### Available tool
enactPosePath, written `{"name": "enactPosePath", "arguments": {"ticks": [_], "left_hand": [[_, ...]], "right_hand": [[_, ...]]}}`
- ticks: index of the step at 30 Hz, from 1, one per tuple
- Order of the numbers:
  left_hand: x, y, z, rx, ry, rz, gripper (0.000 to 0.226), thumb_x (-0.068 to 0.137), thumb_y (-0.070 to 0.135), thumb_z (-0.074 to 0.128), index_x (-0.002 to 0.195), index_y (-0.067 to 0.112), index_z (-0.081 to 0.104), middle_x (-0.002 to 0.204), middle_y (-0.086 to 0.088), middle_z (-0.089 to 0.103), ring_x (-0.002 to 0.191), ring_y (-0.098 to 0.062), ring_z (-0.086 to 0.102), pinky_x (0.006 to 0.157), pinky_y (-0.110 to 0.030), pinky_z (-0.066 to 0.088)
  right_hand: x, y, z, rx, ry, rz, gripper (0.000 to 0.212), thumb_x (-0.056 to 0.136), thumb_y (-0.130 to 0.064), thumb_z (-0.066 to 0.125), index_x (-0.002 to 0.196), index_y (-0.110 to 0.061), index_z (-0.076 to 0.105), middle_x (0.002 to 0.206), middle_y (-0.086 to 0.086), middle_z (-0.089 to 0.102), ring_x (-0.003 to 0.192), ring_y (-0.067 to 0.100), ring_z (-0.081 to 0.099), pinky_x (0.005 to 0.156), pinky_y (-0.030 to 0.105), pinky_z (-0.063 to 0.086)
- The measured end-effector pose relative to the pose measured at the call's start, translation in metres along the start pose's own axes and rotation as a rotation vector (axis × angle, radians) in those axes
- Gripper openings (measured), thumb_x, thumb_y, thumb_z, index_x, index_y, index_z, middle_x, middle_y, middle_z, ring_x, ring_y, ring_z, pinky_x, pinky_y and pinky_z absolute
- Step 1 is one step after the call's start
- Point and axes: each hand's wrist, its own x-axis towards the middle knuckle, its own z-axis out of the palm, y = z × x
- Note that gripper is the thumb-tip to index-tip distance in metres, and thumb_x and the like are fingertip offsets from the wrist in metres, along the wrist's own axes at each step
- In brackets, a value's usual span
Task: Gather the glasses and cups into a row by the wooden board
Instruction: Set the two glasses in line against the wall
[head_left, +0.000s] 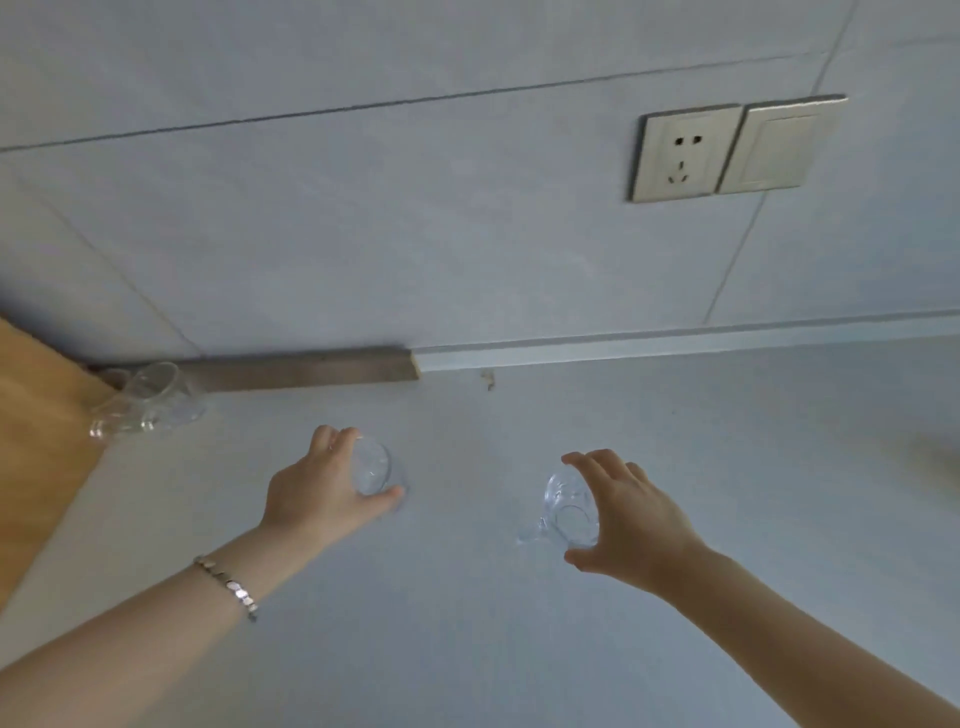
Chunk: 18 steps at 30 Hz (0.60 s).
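Left hand (317, 493): grip curled around a clear glass (372, 466) over the pale tabletop (467, 649), centre-left. Right hand (628, 525): grip curled around a clear cup (569, 512), centre-right, well apart from the glass. More glasses (148, 400) stand just beside the wooden board (36, 441) at left, by the wall.

Two glasses (150, 400) beside wooden board (41, 447) at left; socket (683, 156) on wall behind, right.
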Motion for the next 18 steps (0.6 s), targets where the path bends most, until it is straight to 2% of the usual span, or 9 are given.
{"name": "enactPosePath", "arguments": {"ticks": [5,9,14,18], "left_hand": [[0.042,-0.129,-0.006,-0.047,0.004,-0.141,0.07,0.068,0.062,0.065,0.119,0.018,0.047,0.128,0.001,0.048,0.109,-0.027,0.061,0.085,-0.035,0.048],[0.087,-0.198,-0.008,-0.054,-0.003,-0.186,0.07,0.071,0.059,0.064,0.118,0.011,0.045,0.128,-0.005,0.047,0.107,-0.031,0.061,0.081,-0.036,0.047],[0.141,-0.24,-0.005,-0.062,-0.006,-0.203,0.074,0.075,0.057,0.061,0.125,0.007,0.04,0.129,-0.009,0.045,0.107,-0.033,0.061,0.07,-0.034,0.042],[0.172,-0.249,-0.001,-0.08,-0.046,-0.23,0.076,0.078,0.06,0.056,0.127,0.005,0.038,0.131,-0.01,0.043,0.105,-0.032,0.062,0.068,-0.032,0.04]], "right_hand": [[0.047,-0.114,0.048,0.005,-0.019,-0.017,0.091,0.068,-0.038,0.074,0.142,-0.032,0.023,0.14,-0.012,0.033,0.123,0.015,0.042,0.088,0.025,0.047],[0.081,-0.184,0.082,-0.002,-0.045,-0.007,0.092,0.067,-0.038,0.074,0.143,-0.032,0.023,0.14,-0.011,0.034,0.121,0.015,0.043,0.087,0.025,0.048],[0.113,-0.24,0.109,-0.027,-0.073,0.007,0.09,0.067,-0.036,0.074,0.142,-0.031,0.023,0.14,-0.01,0.033,0.12,0.015,0.043,0.086,0.024,0.049],[0.136,-0.264,0.118,-0.043,-0.091,0.009,0.09,0.068,-0.035,0.073,0.142,-0.031,0.023,0.14,-0.011,0.033,0.121,0.014,0.042,0.086,0.023,0.048]]}}
